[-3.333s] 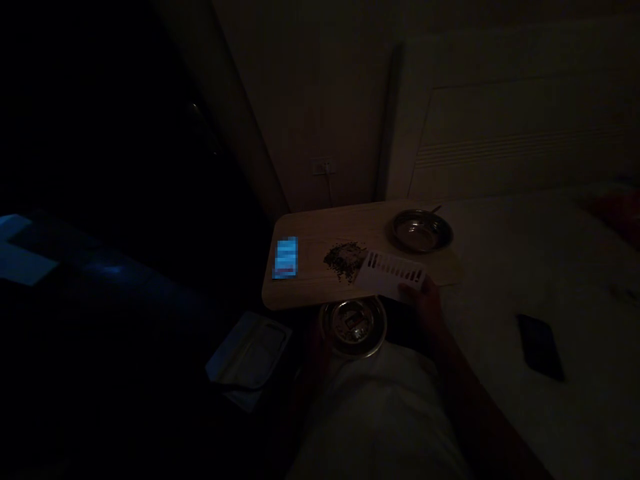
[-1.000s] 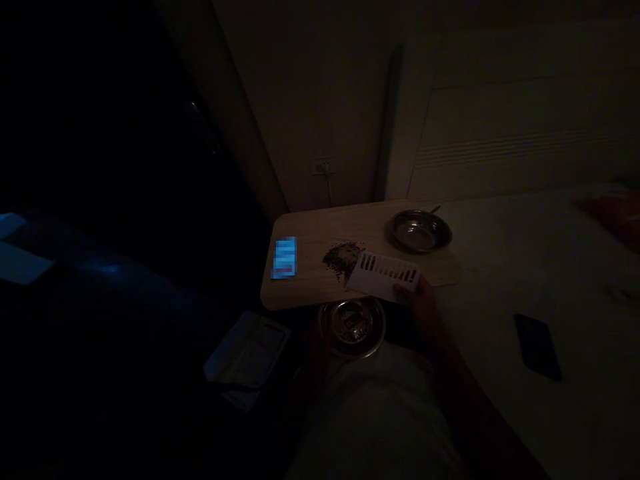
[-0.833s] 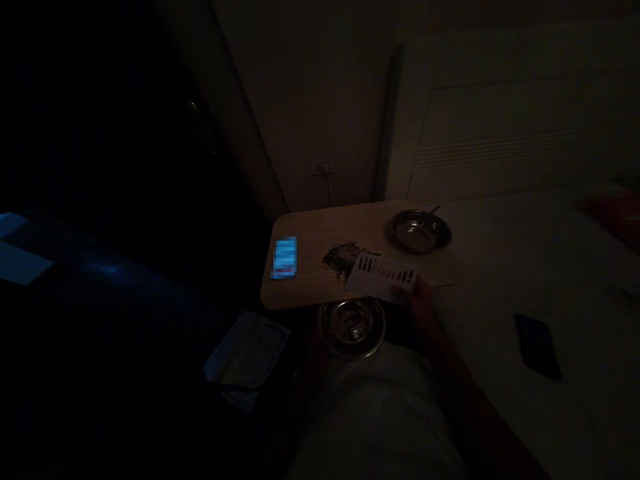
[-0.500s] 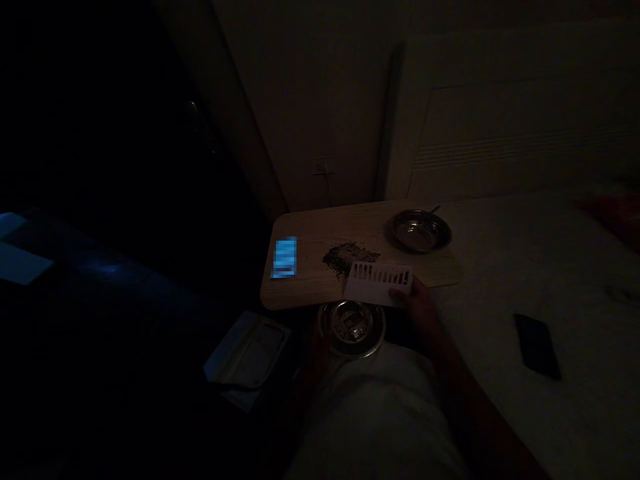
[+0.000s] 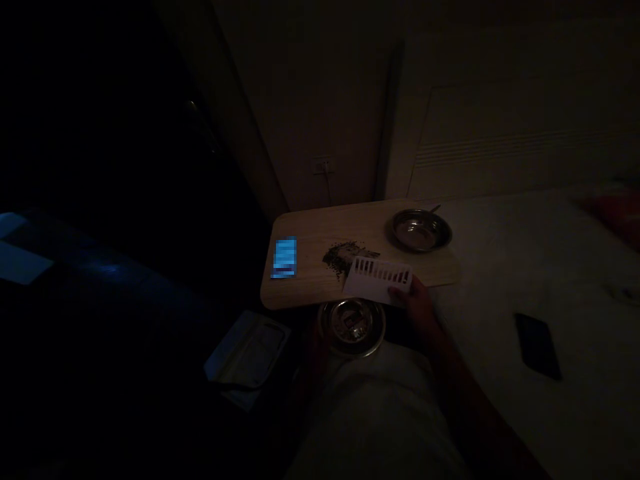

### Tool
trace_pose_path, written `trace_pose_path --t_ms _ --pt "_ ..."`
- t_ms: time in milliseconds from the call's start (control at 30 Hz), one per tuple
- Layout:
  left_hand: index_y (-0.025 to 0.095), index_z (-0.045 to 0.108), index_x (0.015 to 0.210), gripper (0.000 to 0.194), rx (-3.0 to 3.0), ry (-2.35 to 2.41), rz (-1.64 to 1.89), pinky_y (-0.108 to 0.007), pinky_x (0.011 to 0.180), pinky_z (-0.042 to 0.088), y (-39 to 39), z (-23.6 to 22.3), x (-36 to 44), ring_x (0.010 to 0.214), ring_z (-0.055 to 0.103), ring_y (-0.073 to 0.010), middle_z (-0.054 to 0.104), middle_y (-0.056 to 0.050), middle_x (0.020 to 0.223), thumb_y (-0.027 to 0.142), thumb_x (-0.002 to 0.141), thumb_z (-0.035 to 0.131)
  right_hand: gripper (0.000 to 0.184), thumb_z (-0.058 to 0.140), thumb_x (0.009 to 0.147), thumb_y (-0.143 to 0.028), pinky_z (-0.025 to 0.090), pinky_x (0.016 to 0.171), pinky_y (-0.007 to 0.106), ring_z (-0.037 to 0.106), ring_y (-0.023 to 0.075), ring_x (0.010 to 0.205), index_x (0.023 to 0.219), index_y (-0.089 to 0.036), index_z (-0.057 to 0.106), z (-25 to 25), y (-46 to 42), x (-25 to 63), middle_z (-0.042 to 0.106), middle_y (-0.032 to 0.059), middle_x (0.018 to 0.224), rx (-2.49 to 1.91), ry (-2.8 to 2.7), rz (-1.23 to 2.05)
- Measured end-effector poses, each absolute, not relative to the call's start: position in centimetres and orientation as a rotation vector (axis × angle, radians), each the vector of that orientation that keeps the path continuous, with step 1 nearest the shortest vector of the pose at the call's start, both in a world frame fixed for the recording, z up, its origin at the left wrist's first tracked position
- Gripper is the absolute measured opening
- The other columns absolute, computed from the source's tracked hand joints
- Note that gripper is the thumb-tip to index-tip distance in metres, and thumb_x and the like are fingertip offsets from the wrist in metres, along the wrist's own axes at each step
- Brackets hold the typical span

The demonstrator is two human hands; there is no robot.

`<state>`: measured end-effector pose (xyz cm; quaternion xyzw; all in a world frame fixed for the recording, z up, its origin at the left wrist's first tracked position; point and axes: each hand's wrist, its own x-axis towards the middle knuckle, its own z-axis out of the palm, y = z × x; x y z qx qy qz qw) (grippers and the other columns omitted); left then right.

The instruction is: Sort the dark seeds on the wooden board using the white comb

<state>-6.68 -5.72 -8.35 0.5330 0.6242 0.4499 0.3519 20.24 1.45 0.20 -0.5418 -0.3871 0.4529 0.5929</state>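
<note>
In dim light, my right hand [image 5: 411, 297] is closed on the right end of a white slotted plastic piece [image 5: 367, 288], tilted over the table's front edge. Just behind it, a pile of small dark and pale grains [image 5: 341, 253] is spread on the wooden table [image 5: 310, 287]. Below the edge is a round metal dish [image 5: 377, 341] with something small and dark inside. My left hand [image 5: 320, 343] is at the dish's left rim and seems to grip it; its fingers are mostly lost in shadow.
A metal bowl [image 5: 421, 241] with a spoon in it stands at the table's back right. A lit phone [image 5: 285, 258] lies on the left side. A dark phone [image 5: 538, 346] rests on the bed [image 5: 500, 267]. An open box-like container [image 5: 247, 360] sits low at left.
The far edge of the slotted piece has risen slightly, covering a little more of the grain pile. The dish and my left hand stay about where they were.
</note>
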Motion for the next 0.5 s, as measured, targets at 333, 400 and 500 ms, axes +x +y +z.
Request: trace_pose_path --t_ms 333,400,500 --pt "0.030 0.051 0.150 0.059 1.347 1.636 1.155 -0.051 0.120 0.036 -5.8 -8.6 -6.7 0.146 0.046 -0.0305 0.056 -0.010 0.153 0.050 0.094 0.056 0.044 0.079 0.066 -0.040 0.057 0.083 0.043 0.070 0.0275 0.091 0.103 -0.021 0.066 -0.5 2.9 20.9 0.077 0.0081 0.102 -1.339 -0.841 0.799" --pt "0.030 0.049 0.151 0.060 1.356 1.634 1.151 -0.050 0.122 0.034 -5.8 -8.5 -6.8 0.148 0.044 -0.0297 0.053 -0.009 0.156 0.050 0.095 0.055 0.044 0.077 0.068 -0.042 0.057 0.084 0.043 0.070 0.0275 0.092 0.106 -0.021 0.066 -0.4 3.1 20.9 0.076 0.0085 0.104 -1.347 -0.871 0.777" --pt "0.029 0.046 0.153 0.062 1.353 1.620 1.141 -0.048 0.123 0.033 -5.9 -8.3 -6.9 0.149 0.042 -0.0285 0.050 -0.010 0.159 0.051 0.096 0.053 0.046 0.076 0.070 -0.043 0.056 0.088 0.043 0.069 0.0278 0.095 0.108 -0.020 0.066 -0.2 3.5 20.7 0.076 0.0092 0.106 -1.364 -0.898 0.729"
